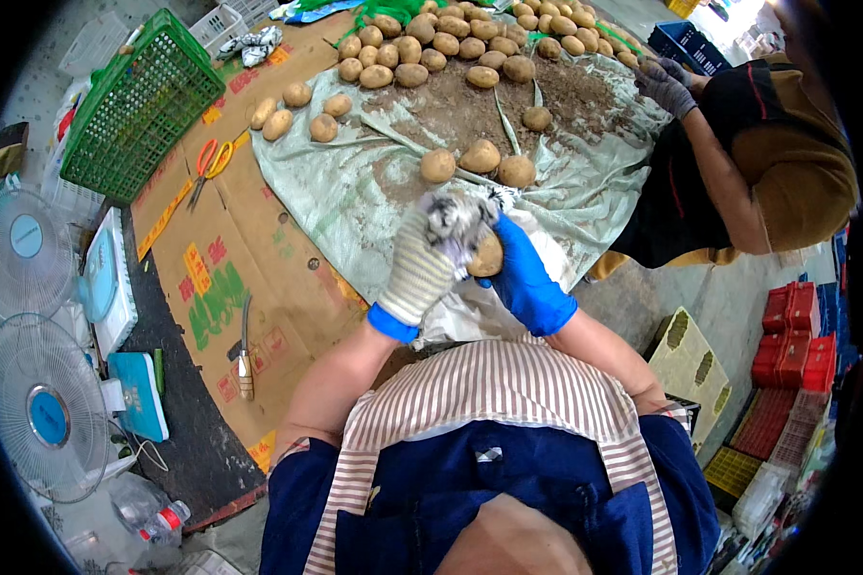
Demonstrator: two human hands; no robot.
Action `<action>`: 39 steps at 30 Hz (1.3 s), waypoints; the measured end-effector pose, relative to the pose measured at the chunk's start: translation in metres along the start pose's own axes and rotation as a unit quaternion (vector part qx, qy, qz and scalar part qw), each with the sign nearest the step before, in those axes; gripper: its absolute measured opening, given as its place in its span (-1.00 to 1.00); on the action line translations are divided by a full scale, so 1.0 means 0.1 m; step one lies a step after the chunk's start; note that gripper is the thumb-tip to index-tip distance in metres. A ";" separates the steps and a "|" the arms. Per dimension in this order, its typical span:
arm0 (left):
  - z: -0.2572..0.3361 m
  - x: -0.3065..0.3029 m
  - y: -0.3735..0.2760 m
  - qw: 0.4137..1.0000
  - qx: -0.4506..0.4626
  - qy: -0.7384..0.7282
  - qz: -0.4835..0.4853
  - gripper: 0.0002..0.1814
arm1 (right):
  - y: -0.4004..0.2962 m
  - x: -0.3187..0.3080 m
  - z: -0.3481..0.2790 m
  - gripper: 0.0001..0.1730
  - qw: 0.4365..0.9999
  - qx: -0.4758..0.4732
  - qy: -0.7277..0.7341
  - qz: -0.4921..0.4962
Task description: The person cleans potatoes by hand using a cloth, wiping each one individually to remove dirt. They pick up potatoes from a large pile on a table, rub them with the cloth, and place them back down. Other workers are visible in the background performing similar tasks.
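Note:
My left hand [418, 269], in a striped knit glove over a blue one, grips a crumpled grey-and-white cloth [454, 221]. The cloth lies against a potato [486, 256] that my right hand [528, 266], in a blue rubber glove, holds. The fingertips of my left hand are partly hidden by the cloth. Just beyond my hands, potatoes [480, 156] sit on a pale green woven sheet [316, 180] strewn with brown soil [460, 111]. A larger heap of potatoes [446, 43] lies at the far side.
Orange-handled scissors [206, 167] and a curved knife [245, 363] lie on cardboard [259, 251] at left. A green plastic crate [144, 108] stands behind them; two fans [47, 417] are at far left. At right, a co-worker's gloved hands [665, 86] are near the potato heap.

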State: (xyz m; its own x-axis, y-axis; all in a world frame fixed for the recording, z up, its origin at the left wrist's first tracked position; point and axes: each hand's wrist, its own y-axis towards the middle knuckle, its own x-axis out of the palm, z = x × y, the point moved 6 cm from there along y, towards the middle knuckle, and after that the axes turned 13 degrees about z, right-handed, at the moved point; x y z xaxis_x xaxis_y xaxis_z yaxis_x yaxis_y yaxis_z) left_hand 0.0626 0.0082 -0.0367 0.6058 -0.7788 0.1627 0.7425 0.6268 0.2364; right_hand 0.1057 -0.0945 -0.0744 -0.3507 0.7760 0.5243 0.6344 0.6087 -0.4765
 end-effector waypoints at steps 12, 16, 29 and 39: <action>-0.05 -0.59 0.16 0.984 -0.127 -0.112 0.058 -0.58 | -0.01 0.35 -0.07 -0.55 0.966 0.216 0.112 -0.090; 0.54 -0.22 0.05 0.995 -0.025 0.041 -0.086 -0.55 | 0.06 0.30 -0.06 -0.56 0.991 0.099 0.074 -0.047; 0.15 -0.06 0.03 0.944 0.187 0.272 -0.029 -0.72 | -0.07 0.23 0.06 -0.52 0.996 0.038 -0.080 0.012; -0.05 -0.36 0.09 0.980 -0.153 -0.130 0.010 -0.49 | 0.04 0.12 -0.07 -0.51 0.993 0.012 0.010 -0.115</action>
State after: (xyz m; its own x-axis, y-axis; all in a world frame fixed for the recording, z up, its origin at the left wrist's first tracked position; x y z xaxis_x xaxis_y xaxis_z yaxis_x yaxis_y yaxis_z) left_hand 0.0490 0.0420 -0.0451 0.5576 -0.7206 0.4120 0.8060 0.5888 -0.0610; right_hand 0.1091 -0.0840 -0.0654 -0.4707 0.6126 0.6349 0.5216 0.7736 -0.3597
